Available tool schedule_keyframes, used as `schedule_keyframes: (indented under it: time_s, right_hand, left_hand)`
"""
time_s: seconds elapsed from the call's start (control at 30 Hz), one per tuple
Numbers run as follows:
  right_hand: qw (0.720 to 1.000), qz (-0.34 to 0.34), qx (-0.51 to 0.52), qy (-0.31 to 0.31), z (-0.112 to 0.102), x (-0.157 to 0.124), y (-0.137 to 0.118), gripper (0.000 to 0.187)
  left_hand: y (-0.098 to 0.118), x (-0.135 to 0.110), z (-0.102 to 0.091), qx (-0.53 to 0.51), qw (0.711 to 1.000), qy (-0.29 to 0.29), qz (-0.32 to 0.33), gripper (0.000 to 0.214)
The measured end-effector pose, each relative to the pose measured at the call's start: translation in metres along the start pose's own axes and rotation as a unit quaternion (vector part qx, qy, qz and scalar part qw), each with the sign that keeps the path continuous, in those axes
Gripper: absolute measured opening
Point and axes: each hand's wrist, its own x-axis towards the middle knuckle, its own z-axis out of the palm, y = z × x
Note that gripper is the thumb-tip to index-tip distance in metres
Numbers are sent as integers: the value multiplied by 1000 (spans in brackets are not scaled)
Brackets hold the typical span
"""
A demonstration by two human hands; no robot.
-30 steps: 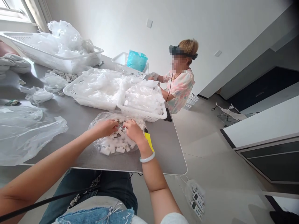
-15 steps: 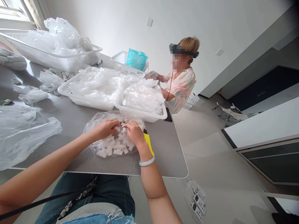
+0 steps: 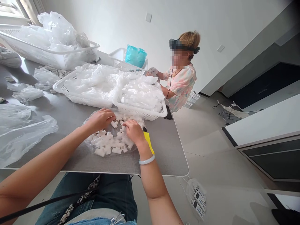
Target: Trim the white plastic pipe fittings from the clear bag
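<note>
A clear plastic bag [image 3: 92, 145] lies open on the grey table [image 3: 164, 147] with a heap of small white tube pieces [image 3: 106, 147] on it. My left hand [image 3: 99, 119] hovers over the far side of the heap, fingers curled, pinching one white tube piece [image 3: 114, 124] at its fingertips. My right hand [image 3: 133, 131] rests on the right side of the heap with fingers bent down into the pieces; what it holds is hidden. A pale bangle [image 3: 146, 161] sits on that wrist.
Two white baskets [image 3: 131, 109] of bagged parts stand just beyond the heap, another large basket [image 3: 53, 59] at the far left. A yellow tool [image 3: 148, 142] lies under my right wrist. Loose plastic bags [image 3: 23, 131] cover the left. A seated person [image 3: 180, 78] works at the far end.
My left hand has lifted slightly away from my right with a white piece at its fingertips. The view has shifted a little, sliding the table contents left.
</note>
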Motion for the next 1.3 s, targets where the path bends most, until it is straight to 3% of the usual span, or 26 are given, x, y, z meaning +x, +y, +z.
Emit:
schedule_keyframes:
  time_s: [0.13, 0.23, 0.3, 0.37, 0.43, 0.6, 0.8, 1.0, 1.17, 1.3]
  right_hand:
    - [1000, -2, 2, 3, 1, -1, 0, 35]
    - [1000, -6, 1, 0, 1, -2, 0, 37]
    - [1000, -8, 0, -4, 2, -3, -1, 38]
    - [1000, -11, 2, -9, 3, -3, -2, 37]
    - [1000, -12, 4, -13, 3, -4, -3, 38]
    - [1000, -13, 3, -20, 5, -4, -3, 38]
    - [999, -18, -4, -26, 5, -3, -2, 39]
    - [999, -17, -7, -30, 3, -4, -4, 39]
    - [999, -13, -12, -36, 1, -4, -6, 38]
    - [999, -12, -19, -41, 1, -4, -8, 37]
  left_hand:
    - [-8, -3, -22, 41, 995, 25, -82, 35]
    - [-21, -13, -29, 63, 997, 17, -43, 27]
    - [-31, -20, -25, 81, 996, -29, -11, 19]
    - [-38, -26, -15, 97, 992, -80, -26, 13]
    - [-41, -28, -2, 105, 990, -86, -41, 15]
    - [-43, -21, 14, 87, 993, -77, -30, 19]
    - [-39, -20, -5, 46, 997, -52, -33, 25]
    - [-24, -23, -15, -30, 996, -1, -84, 31]
    - [-13, -22, -11, -23, 997, 67, -43, 37]
    - [-8, -24, -6, -9, 998, 64, 17, 32]
